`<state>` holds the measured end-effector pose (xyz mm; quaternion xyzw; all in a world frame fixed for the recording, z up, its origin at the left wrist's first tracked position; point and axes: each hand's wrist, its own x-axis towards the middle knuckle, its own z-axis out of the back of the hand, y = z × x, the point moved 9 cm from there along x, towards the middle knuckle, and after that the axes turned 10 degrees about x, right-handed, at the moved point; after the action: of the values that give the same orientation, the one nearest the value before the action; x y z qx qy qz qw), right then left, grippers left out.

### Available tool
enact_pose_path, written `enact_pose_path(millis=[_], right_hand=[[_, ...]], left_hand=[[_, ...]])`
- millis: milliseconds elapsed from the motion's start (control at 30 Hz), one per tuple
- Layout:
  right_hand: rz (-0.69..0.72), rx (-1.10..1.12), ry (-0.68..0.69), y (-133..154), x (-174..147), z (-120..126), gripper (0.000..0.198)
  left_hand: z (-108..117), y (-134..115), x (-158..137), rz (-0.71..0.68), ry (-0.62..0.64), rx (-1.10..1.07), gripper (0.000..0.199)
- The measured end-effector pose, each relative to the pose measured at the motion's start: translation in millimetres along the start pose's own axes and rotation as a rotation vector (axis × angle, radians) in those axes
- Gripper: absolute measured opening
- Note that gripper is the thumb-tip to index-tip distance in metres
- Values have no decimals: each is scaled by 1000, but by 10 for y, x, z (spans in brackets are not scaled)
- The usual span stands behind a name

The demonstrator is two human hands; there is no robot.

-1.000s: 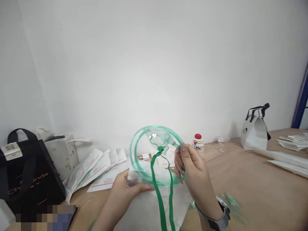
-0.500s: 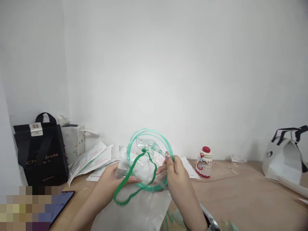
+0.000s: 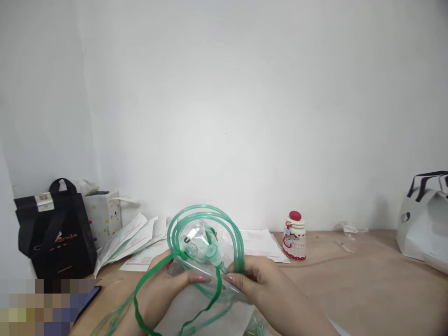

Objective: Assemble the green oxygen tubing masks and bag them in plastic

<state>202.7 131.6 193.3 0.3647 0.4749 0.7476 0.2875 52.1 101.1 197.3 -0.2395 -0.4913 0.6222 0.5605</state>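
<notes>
A clear oxygen mask [image 3: 199, 245] with coiled green tubing [image 3: 240, 247] is held up at the centre. My left hand [image 3: 166, 285] is closed at its lower left, thumb pressed on the clear plastic under the mask. On the other side my right hand [image 3: 261, 282] closes round the coil and the mask's lower edge, its thumb beside the connector. A green elastic strap [image 3: 138, 298] loops down over my left wrist. Behind and below the hands is a pale plastic wrapper [image 3: 191, 312]. The fingers behind the mask are mostly hidden.
Several white packets [image 3: 131, 240] are piled at the back left beside a black bag [image 3: 58, 238] and a white patterned bag [image 3: 107, 217]. A red-capped bottle [image 3: 294, 238] stands right of centre. Farther right is a white bag [image 3: 418, 228]. A phone [image 3: 89, 298] lies at lower left.
The mask and tubing have moved lower and slightly left, and the mask has turned. My right thumb has shifted down from the tubing toward the mask's lower edge. The strap now hangs over my left wrist.
</notes>
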Motion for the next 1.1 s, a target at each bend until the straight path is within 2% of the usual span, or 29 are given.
enact_pose_path(millis=[67,167,367,467,567,700,800,867,933,1100], right_hand=[[-9,-5,-59,-51,-7,80,17],[14,-16,-165,-104,23,187,11],[23,-76,-243,-91,33,188,13],[92,-38,-335,35,-7,210,12],[124,-22,-385,97,18,190,11],[-32,-286,-377,-7,154,77,28],[-140,-471,-299,-72,231,-53,26],[-147,-478,-255,-48,254,-134,17],[-80,-402,-228,47,266,-204,12],[84,-201,-279,257,237,-201,67]], left_hand=[[-88,-3,0,12,46,-33,16],[-151,6,-3,-6,50,-79,16],[-59,61,15,-47,66,-77,19],[-5,100,82,-80,137,-163,30],[15,139,141,-104,237,-238,25],[120,141,162,-158,311,-295,14],[289,183,177,-168,280,-266,13],[371,214,183,-171,281,-263,12],[429,236,188,-176,281,-271,11],[509,252,202,-171,259,-279,11]])
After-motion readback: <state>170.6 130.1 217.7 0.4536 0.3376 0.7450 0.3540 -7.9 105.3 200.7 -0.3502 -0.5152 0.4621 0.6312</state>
